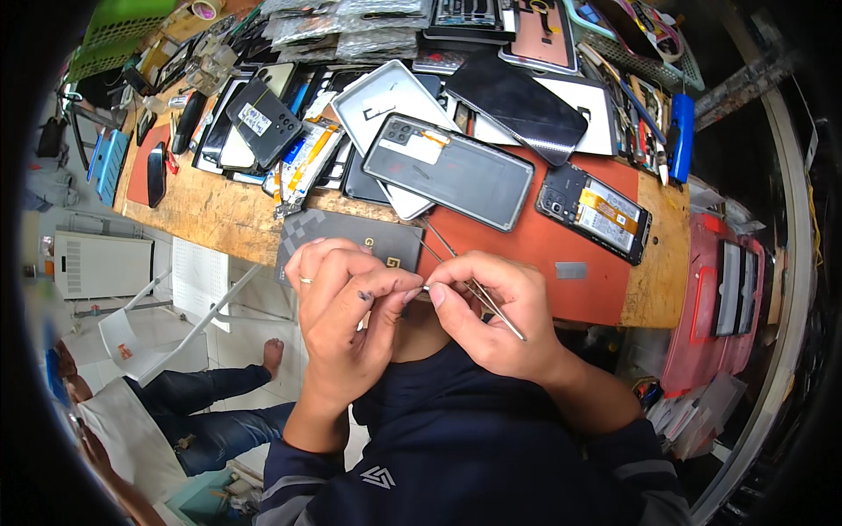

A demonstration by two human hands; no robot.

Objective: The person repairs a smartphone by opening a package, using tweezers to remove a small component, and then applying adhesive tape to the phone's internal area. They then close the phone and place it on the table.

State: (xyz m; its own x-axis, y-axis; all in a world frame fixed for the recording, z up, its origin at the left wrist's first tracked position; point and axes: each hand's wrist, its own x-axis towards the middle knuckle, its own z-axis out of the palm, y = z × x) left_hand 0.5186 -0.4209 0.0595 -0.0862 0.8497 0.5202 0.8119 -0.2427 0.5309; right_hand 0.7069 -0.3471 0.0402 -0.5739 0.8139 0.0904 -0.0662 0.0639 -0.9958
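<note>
My left hand pinches a tiny part, too small to identify, between thumb and forefinger at the bench's front edge. My right hand meets it at that part, thumb and finger pinched there, while also holding slim metal tweezers that slant across its fingers. Behind both hands lie a dark flat box and an orange mat with a small grey rectangular piece. Farther back, a grey phone back cover rests on pale trays, and an opened phone with battery showing lies on the right.
The wooden bench carries piles of phone parts, hand tools and baskets. A red plastic case sits at right. A white folding chair and another person are at lower left.
</note>
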